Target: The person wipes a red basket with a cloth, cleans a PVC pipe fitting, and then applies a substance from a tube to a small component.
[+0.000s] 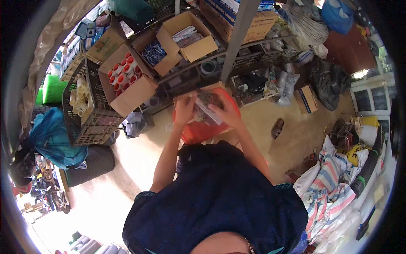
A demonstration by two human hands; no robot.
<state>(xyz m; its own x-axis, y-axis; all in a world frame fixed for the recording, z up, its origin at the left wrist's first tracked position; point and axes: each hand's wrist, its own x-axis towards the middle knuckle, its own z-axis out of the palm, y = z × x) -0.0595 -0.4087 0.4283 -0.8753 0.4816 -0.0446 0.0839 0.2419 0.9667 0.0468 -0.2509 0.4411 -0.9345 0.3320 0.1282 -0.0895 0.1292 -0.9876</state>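
A red-orange basket (198, 133) stands low in front of my body. Over it, a clear plastic bag (208, 111) with small dark contents and a whitish strip lies between my two hands. My left hand (186, 109) has its fingers bent at the bag's left side. At the right side, my right hand (228, 112) grips the bag's edge, its fingers pressed on the plastic. What exactly the bag contains is too small to make out.
An open carton of red-capped white tubes (146, 86) sits on a black crate (95, 122) at the left. Another open carton (207, 46) stands on the shelf ahead. A grey post (233, 42) rises beyond the basket. A sandal (277, 128) lies on the floor.
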